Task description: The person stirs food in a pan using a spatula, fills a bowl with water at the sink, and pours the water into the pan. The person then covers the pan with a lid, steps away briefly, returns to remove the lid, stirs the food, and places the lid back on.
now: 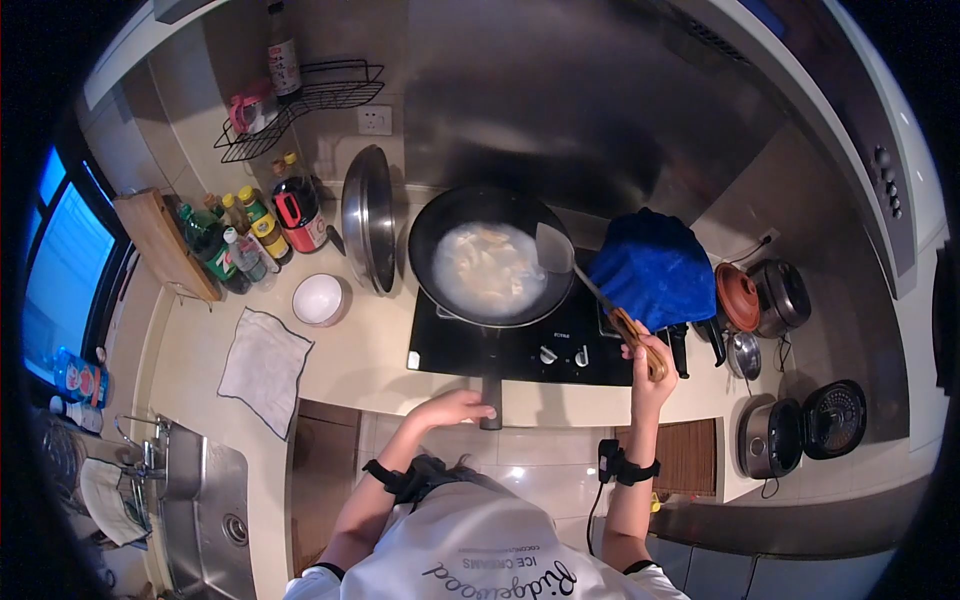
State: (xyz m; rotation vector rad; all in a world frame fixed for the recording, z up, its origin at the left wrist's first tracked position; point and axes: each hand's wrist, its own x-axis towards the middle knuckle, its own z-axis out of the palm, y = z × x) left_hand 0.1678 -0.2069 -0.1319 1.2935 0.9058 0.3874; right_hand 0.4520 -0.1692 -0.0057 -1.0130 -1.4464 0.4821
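A black wok (420,270) stands on the left side of the stove, with pale pieces in cloudy, whitish liquid (488,268) in it. My left hand (455,408) is at the end of the wok's handle (490,375), its fingers closed against it. My right hand (650,368) grips the wooden handle of a spatula (555,250). The spatula's wide blade rests at the wok's right inner side, above or touching the liquid; I cannot tell which.
A blue cloth (655,265) covers something on the right burner. Left of the wok are an upright lid (370,220), a white bowl (319,299), a cloth (265,365) and several bottles (298,215). A clay pot (737,297) stands right. The sink (210,510) lies lower left.
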